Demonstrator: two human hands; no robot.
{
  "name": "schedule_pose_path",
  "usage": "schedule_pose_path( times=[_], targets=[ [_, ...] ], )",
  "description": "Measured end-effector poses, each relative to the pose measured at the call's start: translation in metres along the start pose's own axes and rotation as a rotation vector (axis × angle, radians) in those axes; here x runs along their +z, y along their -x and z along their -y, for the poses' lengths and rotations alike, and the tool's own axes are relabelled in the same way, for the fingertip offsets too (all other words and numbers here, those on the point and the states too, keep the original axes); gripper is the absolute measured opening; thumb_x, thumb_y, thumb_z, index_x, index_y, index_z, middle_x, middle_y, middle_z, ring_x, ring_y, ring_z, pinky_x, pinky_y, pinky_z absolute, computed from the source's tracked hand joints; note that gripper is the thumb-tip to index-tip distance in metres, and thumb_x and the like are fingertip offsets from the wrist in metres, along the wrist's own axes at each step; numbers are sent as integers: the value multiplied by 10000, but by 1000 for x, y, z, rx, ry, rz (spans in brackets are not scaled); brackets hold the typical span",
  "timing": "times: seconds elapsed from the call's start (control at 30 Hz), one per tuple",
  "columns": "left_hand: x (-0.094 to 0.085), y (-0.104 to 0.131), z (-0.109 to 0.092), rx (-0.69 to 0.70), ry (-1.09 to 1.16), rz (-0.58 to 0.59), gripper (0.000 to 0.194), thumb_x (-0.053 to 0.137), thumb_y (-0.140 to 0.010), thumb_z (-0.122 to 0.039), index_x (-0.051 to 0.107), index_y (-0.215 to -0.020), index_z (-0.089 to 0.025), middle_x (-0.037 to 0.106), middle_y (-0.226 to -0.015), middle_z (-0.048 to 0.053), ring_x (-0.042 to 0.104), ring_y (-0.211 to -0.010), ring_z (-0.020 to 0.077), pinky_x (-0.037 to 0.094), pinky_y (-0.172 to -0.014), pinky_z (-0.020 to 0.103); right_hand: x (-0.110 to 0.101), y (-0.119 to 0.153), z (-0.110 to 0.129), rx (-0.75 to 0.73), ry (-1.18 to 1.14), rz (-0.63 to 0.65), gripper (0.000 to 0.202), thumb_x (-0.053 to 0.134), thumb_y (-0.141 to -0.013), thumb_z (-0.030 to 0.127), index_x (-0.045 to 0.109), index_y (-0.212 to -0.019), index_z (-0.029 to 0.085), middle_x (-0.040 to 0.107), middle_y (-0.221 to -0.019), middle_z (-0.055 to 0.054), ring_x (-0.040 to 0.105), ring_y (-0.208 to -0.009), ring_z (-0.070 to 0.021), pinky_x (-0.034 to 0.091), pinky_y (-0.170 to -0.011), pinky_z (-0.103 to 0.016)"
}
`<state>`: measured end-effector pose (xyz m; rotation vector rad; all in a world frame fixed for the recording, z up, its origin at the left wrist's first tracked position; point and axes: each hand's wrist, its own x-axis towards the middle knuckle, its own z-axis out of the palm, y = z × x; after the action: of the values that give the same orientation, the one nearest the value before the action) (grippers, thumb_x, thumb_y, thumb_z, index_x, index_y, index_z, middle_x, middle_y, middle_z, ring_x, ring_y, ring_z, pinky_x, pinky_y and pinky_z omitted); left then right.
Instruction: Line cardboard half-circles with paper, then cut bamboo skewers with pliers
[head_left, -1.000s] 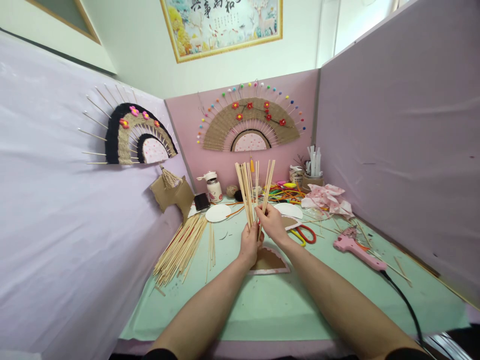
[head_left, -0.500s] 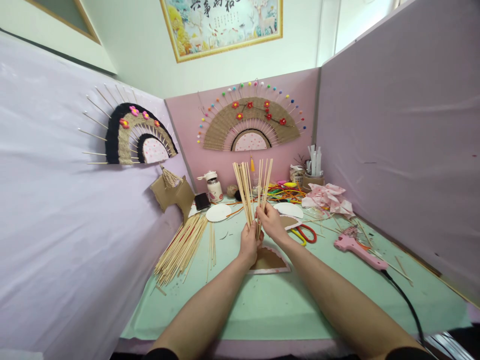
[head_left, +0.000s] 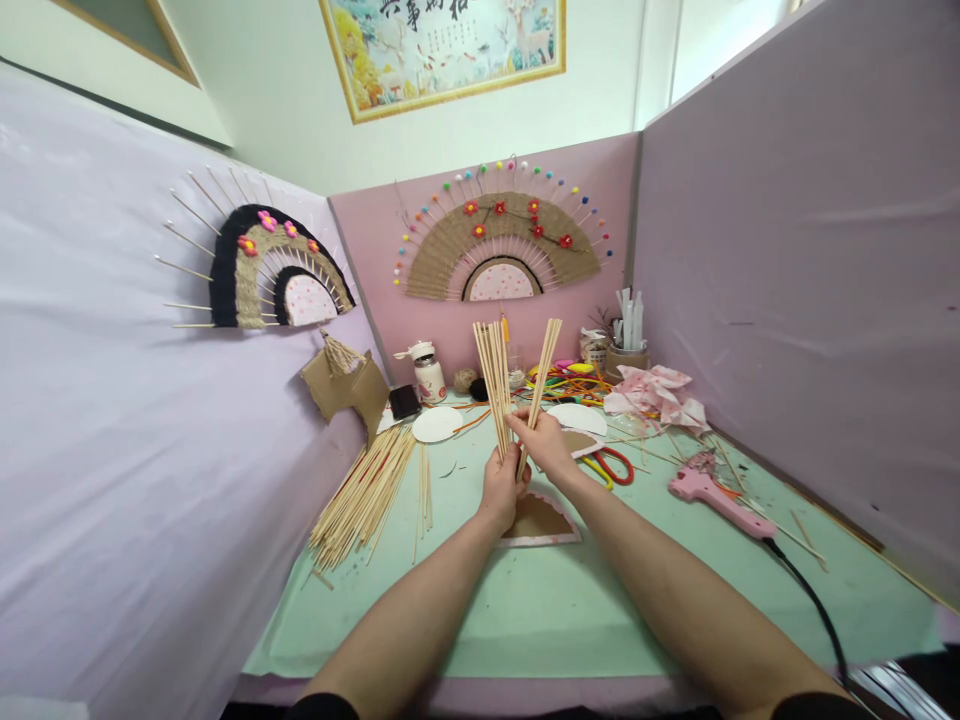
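My left hand [head_left: 501, 492] is closed around the lower ends of a bundle of thin wooden sticks [head_left: 491, 375], which stand upright and fan out slightly. My right hand [head_left: 541, 436] touches it and pinches a smaller group of sticks [head_left: 544, 365] that leans to the right. Below both hands, a half-round cardboard piece with a pink edge [head_left: 541, 520] lies on the green tablecloth [head_left: 525, 620], partly hidden by my left hand. A large pile of loose sticks [head_left: 360, 500] lies to the left, with a few single sticks [head_left: 424, 490] beside it.
White ovals [head_left: 438, 425], scissors [head_left: 616, 466] and another cardboard piece [head_left: 581, 443] lie behind my hands. On the right is a pink glue gun [head_left: 720, 503] with a black cord. A bottle [head_left: 429, 375], coloured stems [head_left: 574, 385] and crumpled pink paper [head_left: 655, 395] stand or lie at the back.
The smaller group of sticks in my right hand has drawn together and tilted right, leaving a wider gap at the top. The left-hand bundle is closer together and slightly farther right.
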<state>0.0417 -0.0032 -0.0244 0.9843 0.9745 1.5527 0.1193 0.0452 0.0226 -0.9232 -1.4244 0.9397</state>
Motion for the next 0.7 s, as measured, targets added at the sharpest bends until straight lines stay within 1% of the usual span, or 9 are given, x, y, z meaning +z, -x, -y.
schedule_pose_path(
  times=[0.2, 0.43, 0.7],
  targets=[
    [-1, -1, 2, 16, 12, -11, 465, 572, -749, -633, 410, -762, -198, 450, -461, -78, 250, -305, 25, 115, -331, 185, 0, 3, 4, -6, 17, -33, 264, 593, -702, 427, 618, -709, 164, 653, -686, -45, 591, -658, -188, 446, -644, -296],
    [-2, -1, 2, 23, 10, -13, 453, 554, -769, -625, 408, -750, -196, 449, -467, -73, 250, -313, 26, 120, -337, 184, 0, 4, 3, -33, 32, -31, 270, 577, -722, 438, 602, -715, 169, 649, -696, -46, 573, -652, -186, 430, -646, -298],
    [-3, -2, 4, 17, 21, -8, 437, 542, -783, -614, 422, -760, -194, 452, -474, -70, 243, -312, 27, 112, -338, 192, 0, 4, 2, -25, 91, -36, 270, 543, -743, 444, 575, -749, 176, 639, -689, -35, 562, -639, -185, 416, -638, -295]
  ],
)
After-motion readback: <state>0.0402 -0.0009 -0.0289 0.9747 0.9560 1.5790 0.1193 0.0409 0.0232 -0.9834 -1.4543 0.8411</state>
